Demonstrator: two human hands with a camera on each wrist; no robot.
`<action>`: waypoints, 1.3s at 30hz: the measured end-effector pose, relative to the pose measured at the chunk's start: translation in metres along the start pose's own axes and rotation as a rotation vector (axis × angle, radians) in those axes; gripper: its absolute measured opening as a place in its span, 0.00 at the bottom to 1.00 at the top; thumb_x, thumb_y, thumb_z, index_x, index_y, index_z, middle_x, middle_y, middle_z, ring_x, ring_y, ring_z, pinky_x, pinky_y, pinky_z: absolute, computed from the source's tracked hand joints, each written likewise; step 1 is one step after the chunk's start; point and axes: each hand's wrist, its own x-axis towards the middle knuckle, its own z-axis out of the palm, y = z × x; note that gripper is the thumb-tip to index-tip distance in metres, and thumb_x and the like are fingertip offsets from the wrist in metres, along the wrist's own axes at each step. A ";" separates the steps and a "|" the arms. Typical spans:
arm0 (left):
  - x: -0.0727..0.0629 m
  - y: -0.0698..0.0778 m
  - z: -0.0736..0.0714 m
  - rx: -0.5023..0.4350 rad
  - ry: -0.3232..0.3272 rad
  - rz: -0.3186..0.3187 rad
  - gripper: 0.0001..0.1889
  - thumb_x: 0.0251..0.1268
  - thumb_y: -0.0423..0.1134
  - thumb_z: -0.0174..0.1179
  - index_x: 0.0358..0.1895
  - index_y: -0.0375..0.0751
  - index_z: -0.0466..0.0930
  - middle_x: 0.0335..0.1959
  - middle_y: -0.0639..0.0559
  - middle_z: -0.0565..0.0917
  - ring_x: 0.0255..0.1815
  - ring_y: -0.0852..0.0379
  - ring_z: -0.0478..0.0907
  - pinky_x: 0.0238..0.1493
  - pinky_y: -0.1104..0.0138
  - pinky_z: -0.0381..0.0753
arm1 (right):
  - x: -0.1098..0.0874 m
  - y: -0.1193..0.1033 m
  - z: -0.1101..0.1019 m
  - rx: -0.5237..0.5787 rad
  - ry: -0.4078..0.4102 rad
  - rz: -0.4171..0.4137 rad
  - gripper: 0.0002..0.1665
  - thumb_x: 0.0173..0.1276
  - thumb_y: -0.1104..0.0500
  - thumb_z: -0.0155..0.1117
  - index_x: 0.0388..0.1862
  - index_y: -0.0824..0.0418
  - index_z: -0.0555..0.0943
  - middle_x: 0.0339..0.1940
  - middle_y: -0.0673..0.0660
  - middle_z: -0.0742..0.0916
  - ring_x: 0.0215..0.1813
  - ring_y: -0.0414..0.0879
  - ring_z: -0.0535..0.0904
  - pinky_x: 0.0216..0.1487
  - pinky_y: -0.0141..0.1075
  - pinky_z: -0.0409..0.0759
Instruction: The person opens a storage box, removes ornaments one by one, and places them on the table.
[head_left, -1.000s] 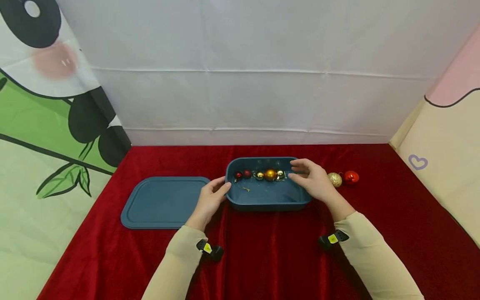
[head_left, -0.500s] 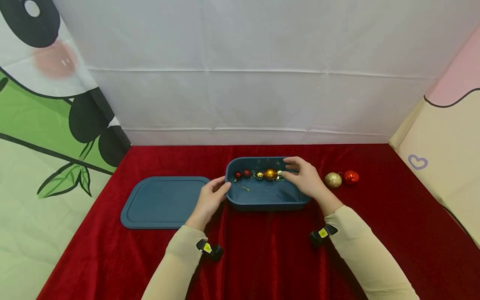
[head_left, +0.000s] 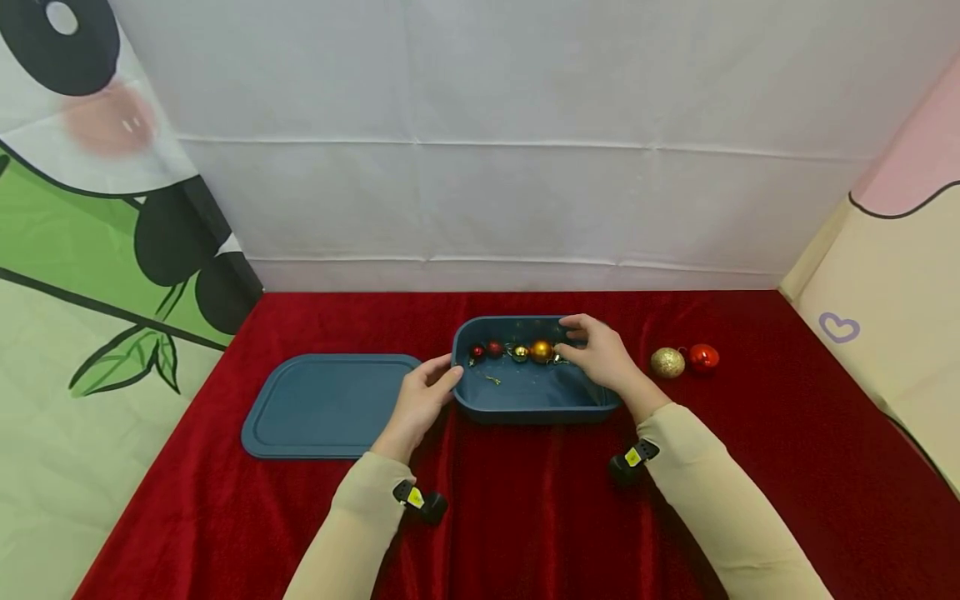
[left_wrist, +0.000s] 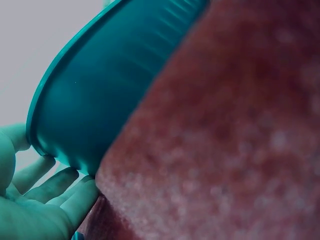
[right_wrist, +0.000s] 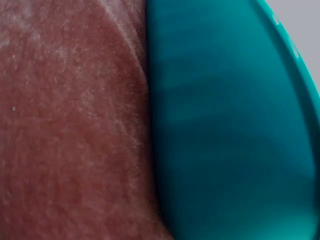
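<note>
My left hand [head_left: 422, 400] holds the left end of a blue rectangular storage box [head_left: 536, 414], thumb at the rim and fingertips against the outer wall, as the left wrist view shows on the box wall [left_wrist: 90, 100]. Over the box's right side hangs my right hand [head_left: 603, 358], thumb and fingers apart. Its thumb tip overlaps a small shiny bauble at the row's right end, mostly hidden. Also in the row are a dark red bauble [head_left: 495, 348], a small gold bauble [head_left: 520, 354] and a larger orange-gold bauble [head_left: 541, 352]. The right wrist view shows only the box wall [right_wrist: 230, 120] and cloth.
A flat blue lid [head_left: 322, 404] lies left of the box on the red velvet cloth [head_left: 517, 500]. To the right sit a glittery gold bauble [head_left: 667, 362] and a shiny red bauble [head_left: 703, 357]. A white backdrop [head_left: 487, 200] stands behind the table.
My right hand has moved left across the box, from its right rim to the right end of the bauble row. The left hand and the box have stayed put.
</note>
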 end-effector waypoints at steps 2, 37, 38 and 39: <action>0.001 -0.001 0.001 0.002 -0.002 0.004 0.23 0.68 0.42 0.57 0.63 0.40 0.72 0.60 0.40 0.76 0.57 0.50 0.75 0.58 0.56 0.77 | 0.002 0.002 0.003 -0.031 -0.002 0.004 0.28 0.65 0.56 0.63 0.62 0.62 0.71 0.61 0.65 0.78 0.61 0.58 0.75 0.57 0.51 0.77; -0.002 0.004 -0.001 0.005 -0.005 -0.022 0.22 0.68 0.41 0.56 0.64 0.40 0.71 0.60 0.41 0.76 0.57 0.50 0.75 0.58 0.57 0.77 | 0.008 0.004 0.016 -0.277 -0.126 0.053 0.21 0.61 0.59 0.67 0.52 0.64 0.78 0.50 0.63 0.83 0.48 0.53 0.77 0.51 0.46 0.78; -0.002 0.004 -0.001 0.004 -0.005 -0.024 0.22 0.68 0.42 0.56 0.63 0.40 0.71 0.60 0.41 0.76 0.58 0.49 0.75 0.58 0.57 0.77 | 0.008 0.004 0.016 -0.284 -0.124 0.048 0.20 0.61 0.59 0.66 0.51 0.64 0.78 0.50 0.63 0.83 0.47 0.53 0.77 0.50 0.45 0.78; -0.002 0.004 -0.001 0.002 -0.005 -0.026 0.22 0.68 0.42 0.56 0.63 0.40 0.71 0.60 0.41 0.76 0.58 0.49 0.75 0.58 0.57 0.77 | 0.008 0.003 0.016 -0.288 -0.121 0.045 0.19 0.61 0.59 0.66 0.51 0.64 0.79 0.49 0.62 0.83 0.46 0.53 0.77 0.49 0.45 0.78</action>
